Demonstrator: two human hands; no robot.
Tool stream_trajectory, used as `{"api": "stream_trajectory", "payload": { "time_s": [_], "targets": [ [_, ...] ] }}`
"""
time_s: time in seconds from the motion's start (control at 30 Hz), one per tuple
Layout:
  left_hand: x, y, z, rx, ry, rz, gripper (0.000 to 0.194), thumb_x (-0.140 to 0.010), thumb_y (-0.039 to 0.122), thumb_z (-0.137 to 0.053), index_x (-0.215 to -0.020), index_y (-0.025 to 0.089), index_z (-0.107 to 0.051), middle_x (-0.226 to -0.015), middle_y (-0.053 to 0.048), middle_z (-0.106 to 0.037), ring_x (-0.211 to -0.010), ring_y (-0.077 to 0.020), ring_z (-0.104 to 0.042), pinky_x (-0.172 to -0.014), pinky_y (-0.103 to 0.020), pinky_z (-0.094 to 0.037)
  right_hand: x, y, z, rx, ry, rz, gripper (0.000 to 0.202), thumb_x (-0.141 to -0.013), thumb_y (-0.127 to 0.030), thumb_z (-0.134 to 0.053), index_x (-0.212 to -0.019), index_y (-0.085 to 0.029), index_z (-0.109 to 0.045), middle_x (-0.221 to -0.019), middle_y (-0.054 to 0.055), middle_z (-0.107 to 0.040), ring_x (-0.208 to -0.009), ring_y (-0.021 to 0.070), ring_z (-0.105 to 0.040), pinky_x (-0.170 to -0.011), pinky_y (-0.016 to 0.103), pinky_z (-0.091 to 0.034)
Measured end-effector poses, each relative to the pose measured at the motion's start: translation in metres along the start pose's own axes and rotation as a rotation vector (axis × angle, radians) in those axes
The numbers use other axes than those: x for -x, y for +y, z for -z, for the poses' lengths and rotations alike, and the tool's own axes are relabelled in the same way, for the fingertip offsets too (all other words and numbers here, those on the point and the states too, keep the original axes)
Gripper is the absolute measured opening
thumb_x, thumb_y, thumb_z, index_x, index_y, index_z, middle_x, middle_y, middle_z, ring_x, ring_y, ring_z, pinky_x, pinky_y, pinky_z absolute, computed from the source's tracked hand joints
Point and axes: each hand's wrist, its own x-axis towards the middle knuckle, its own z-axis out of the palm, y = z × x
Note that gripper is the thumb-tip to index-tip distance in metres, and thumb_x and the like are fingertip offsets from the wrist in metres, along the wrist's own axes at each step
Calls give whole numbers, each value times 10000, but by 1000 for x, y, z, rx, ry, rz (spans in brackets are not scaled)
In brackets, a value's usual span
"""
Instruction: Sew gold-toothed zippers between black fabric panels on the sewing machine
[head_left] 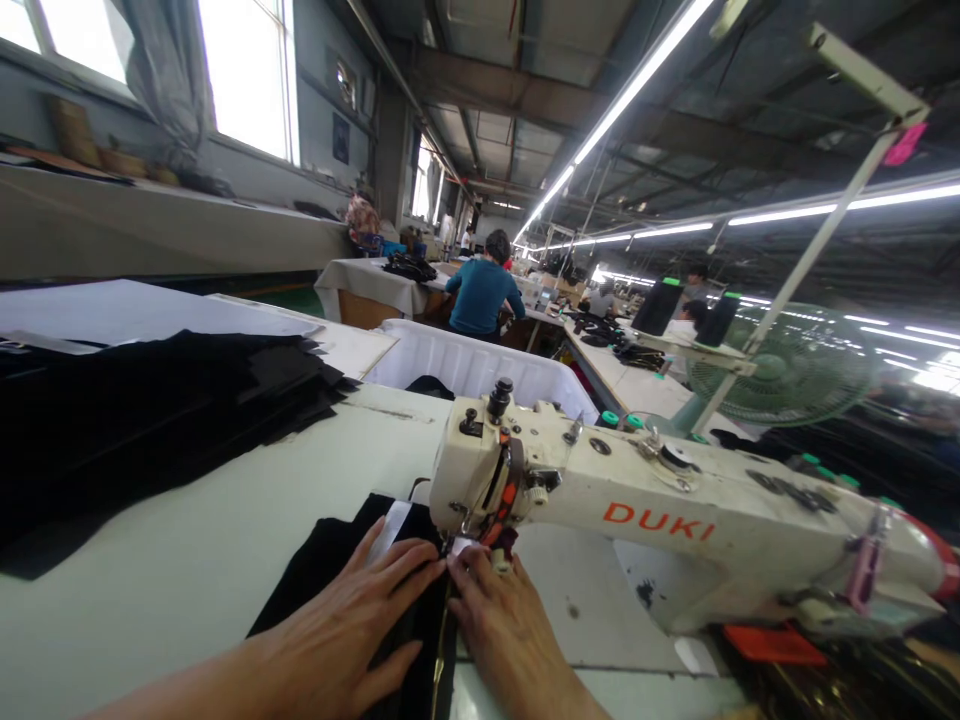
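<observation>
A dark ceiling hung with strip lights spans a long workshop. Below it, a pale table fills the foreground. Farther off, a person in a teal top sits with their back turned, beyond a white ribbed bin just behind the table. A stack of black fabric lies at the left, and a cream sewing machine lettered DUKI in orange stands at the right, with a green fan behind it. The black cloth being worked lies on the table, its right part reaching the machine's needle area. On it rests the left hand, palm down, fingers slightly parted and thumb apart. The right hand bends its fingers beside the needle area; whether they pinch anything I cannot tell. A white strip lies across the cloth, by the left fingers.
</observation>
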Motion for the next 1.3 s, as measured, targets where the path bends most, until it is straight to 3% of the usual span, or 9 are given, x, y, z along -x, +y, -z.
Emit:
{"api": "stream_trajectory", "payload": {
  "time_s": [0.17,0.37,0.63,0.87,1.17,1.3],
  "targets": [
    [3,6,-1,-17,-4,18,698,-913,299,-610,-1542,302,-306,-1486,-85,-486,-1372,-342,-432,-1159,-612,-210,4,-1,0,-74,64,-4,426,-875,-165,-696,-1285,-190,-584,-1201,98,-670,-1041,285,-647,-889,422,-580],
    [4,4,-6,-105,8,4,728,-944,290,-547,-1575,294,-183,-1502,-83,-464,-1375,-344,-427,-1117,-601,-329,5,-1,-1,-141,64,-13,438,-841,-64,-685,-1253,-189,-609,-1198,70,-679,-1052,267,-649,-917,384,-584],
    [2,5,-8,-116,-3,17,657,-936,300,-551,-1543,259,-302,-1500,-102,-461,-1371,-377,-418,-1103,-659,-279,6,2,0,-161,19,1,472,-878,-41,-622,-1322,-193,-567,-1296,68,-639,-1170,241,-610,-1013,357,-532],
    [4,6,-5,-144,1,3,586,-953,272,-538,-1510,201,-369,-1494,-103,-470,-1368,-359,-427,-1107,-633,-315,6,4,3,-158,28,48,478,-878,-18,-591,-1329,-174,-567,-1279,92,-648,-1142,265,-632,-968,373,-563],
    [1,2,-3,-127,-69,-22,695,-950,237,-537,-1564,218,-210,-1543,-91,-400,-1417,-294,-370,-1148,-642,-219,10,11,2,-143,-13,62,482,-919,-17,-523,-1376,-170,-532,-1338,117,-610,-1236,247,-581,-1036,393,-522],
    [1,1,-3,-135,-74,-28,686,-953,243,-537,-1561,217,-220,-1559,-97,-368,-1428,-299,-349,-1146,-648,-215,12,9,-3,-135,4,61,471,-923,-39,-530,-1377,-162,-535,-1341,114,-610,-1235,252,-581,-1030,397,-529]
  ]
}}
